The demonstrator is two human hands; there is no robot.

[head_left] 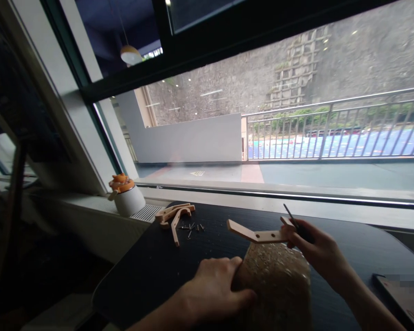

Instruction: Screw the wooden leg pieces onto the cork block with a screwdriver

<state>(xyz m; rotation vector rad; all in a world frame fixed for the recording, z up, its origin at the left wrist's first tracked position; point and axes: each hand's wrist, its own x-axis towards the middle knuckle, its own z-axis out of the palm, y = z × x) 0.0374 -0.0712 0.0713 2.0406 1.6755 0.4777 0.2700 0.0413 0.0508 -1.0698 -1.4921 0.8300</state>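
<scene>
My right hand (312,241) is closed on an angled wooden piece (258,235) with dark holes. In the same hand is a thin tool with a metal shaft and dark handle, a screwdriver (290,214) by its look, its shaft pointing up and left. Below the wooden piece stands a brown block (279,271) with a shiny, crinkled surface like clear wrapping. My left hand (217,287) grips the block's left side, thumb toward me; its fingertips are partly hidden. More shaped wooden pieces (175,216) and several small screws (192,227) lie on the dark table farther left.
The dark table (138,271) has a rounded left corner and meets a window sill. On the ledge at left stands a white pot (129,200) with an orange figure on top. A flat dark-edged device (396,294) lies at the right. Beyond the window is a railing (331,133).
</scene>
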